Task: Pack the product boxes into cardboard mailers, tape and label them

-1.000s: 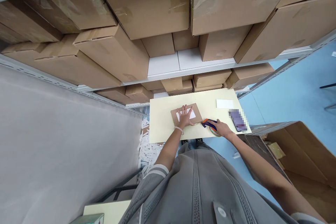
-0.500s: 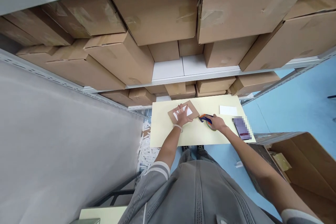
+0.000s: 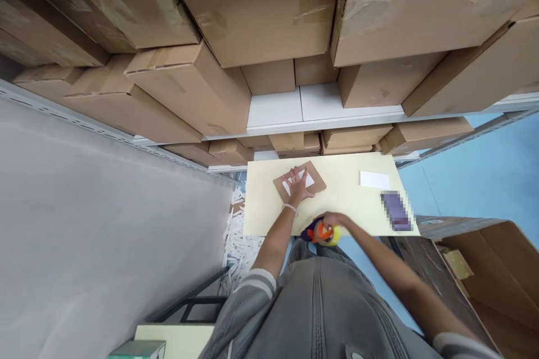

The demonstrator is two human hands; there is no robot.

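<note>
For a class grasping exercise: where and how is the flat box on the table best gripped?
I'd likely grip the box by its long sides near its right end, coming from the right: it lies flat on the table, the left hand spread over its top.

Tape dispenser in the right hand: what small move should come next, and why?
I'd probably bring the tape dispenser forward to the cardboard box. The right hand has it at the table's near edge, apart from the box, while the left hand lies spread on the box and could steady it.
</note>
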